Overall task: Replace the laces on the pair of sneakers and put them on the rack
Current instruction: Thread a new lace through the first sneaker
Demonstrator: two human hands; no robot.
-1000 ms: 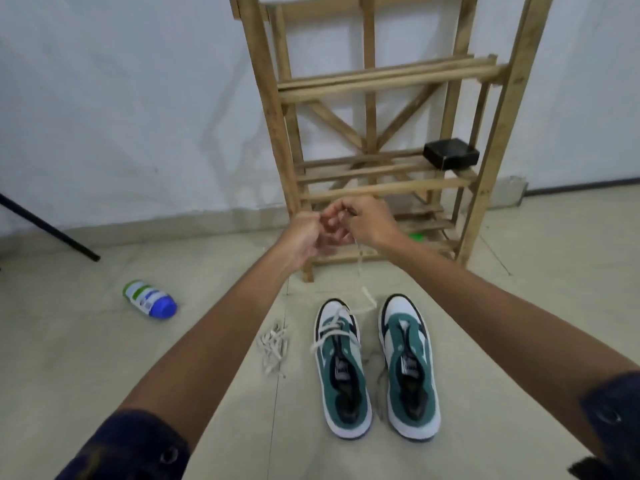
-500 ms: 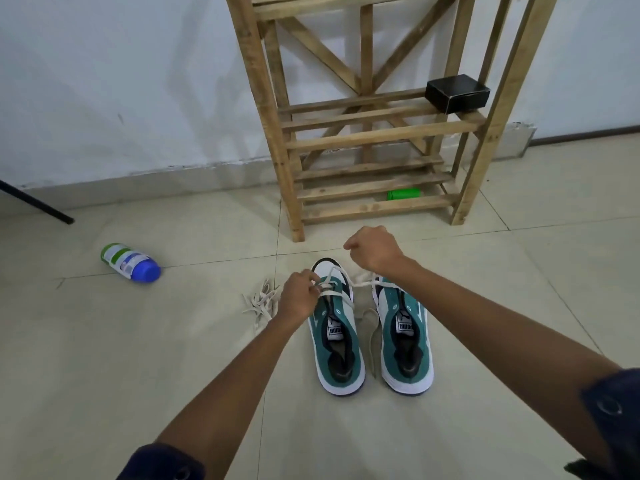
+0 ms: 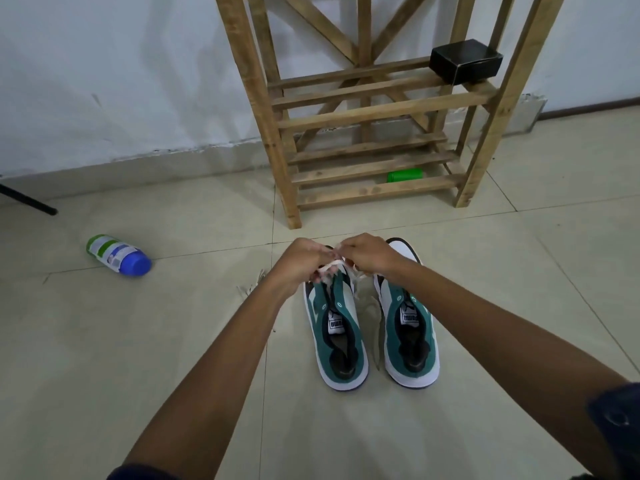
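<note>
Two green-and-white sneakers stand side by side on the tiled floor, toes toward the rack: the left sneaker (image 3: 337, 336) and the right sneaker (image 3: 408, 327). Over the left sneaker's toe, my left hand (image 3: 301, 263) and my right hand (image 3: 369, 252) meet, both pinching a cream lace (image 3: 337, 264) at the front eyelets. Loose lace trails on the floor between the shoes (image 3: 369, 306). A bundle of other laces (image 3: 251, 285) lies left of the shoes, mostly hidden by my left forearm. The wooden rack (image 3: 374, 109) stands just beyond.
A black box (image 3: 465, 60) sits on the rack's middle shelf at the right. A green can (image 3: 405, 175) lies on the bottom shelf. A bottle with a blue cap (image 3: 119, 254) lies on the floor to the left. A black pole (image 3: 27, 200) crosses the far left.
Both hands came down from in front of the rack to the left sneaker's toe. My right hand moved left to meet my left hand on the lace. The view tilted downward.
</note>
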